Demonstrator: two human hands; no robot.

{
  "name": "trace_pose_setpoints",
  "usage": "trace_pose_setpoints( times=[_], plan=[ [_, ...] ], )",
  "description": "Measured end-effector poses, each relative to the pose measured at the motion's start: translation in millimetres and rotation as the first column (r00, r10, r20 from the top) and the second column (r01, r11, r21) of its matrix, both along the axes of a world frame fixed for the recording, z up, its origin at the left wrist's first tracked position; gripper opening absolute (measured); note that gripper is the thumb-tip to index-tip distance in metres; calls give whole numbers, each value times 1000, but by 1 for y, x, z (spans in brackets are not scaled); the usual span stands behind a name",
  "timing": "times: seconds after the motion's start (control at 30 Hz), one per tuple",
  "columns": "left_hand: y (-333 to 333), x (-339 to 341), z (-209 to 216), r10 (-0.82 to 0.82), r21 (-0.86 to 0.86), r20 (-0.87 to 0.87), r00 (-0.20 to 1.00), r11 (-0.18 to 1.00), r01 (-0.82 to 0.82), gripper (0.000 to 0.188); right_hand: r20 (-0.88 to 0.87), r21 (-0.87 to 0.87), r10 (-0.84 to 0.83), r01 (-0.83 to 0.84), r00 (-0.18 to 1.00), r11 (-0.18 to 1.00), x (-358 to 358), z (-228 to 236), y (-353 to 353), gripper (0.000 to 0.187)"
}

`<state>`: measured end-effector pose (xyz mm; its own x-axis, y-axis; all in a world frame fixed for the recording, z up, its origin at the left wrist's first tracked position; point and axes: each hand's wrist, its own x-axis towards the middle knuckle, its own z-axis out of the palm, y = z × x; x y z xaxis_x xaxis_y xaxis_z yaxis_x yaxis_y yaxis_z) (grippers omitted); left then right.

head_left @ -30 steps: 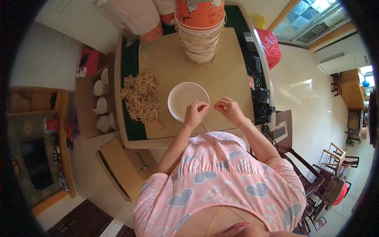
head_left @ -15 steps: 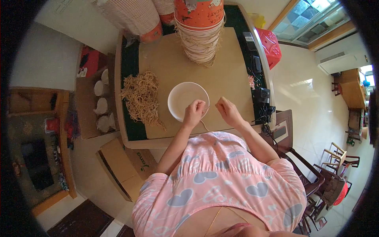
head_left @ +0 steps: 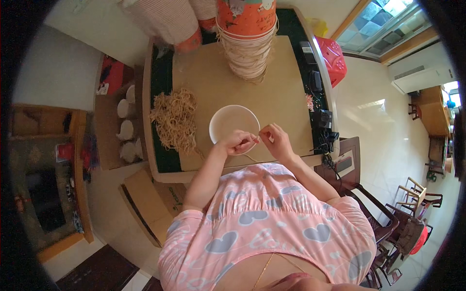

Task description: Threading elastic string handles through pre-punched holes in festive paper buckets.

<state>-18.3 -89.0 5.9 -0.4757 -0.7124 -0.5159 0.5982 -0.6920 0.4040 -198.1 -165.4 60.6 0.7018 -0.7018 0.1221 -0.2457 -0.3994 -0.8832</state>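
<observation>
Left hand (head_left: pixel 237 143) and right hand (head_left: pixel 277 141), both pinched, contents indeterminable, nearly meet at a round white bowl's (head_left: pixel 217 123) four o'clock; a tangled tan string heap (head_left: pixel 174 120) lies at nine.

string pile (head_left: pixel 174 119) left of bowl (head_left: pixel 234 121) | container stack (head_left: pixel 247 56) behind bowl | cables (head_left: pixel 326 141) apparently on table (head_left: pixel 148 131), right
</observation>
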Motion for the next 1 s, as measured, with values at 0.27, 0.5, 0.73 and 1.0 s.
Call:
trace_pose_setpoints(
  times=[0.27, 0.5, 0.73, 1.0],
  plan=[
    [-6, -9, -8, 65, 89, 40, 997, 994, -68, 15, -53, -58, 54, -57, 997, 997, -9, -24, 9, 7],
    [-6, -10, -19, 169, 121, 166, 972, 974, -190, 15, -22, -90, 123, -125, 992, 988, -2, -26, 4, 10],
    [3, -33, -21, 493, -420, 764, 417, 870, -259, 11, -49, -242, 48, -58, 998, 969, 9, -32, -6, 9],
    [7, -41, 16, 587, -587, 808, -56, 810, 14, 7, -56, 69, -96, 100, 994, 993, 27, -38, -8, 9]
  ],
)
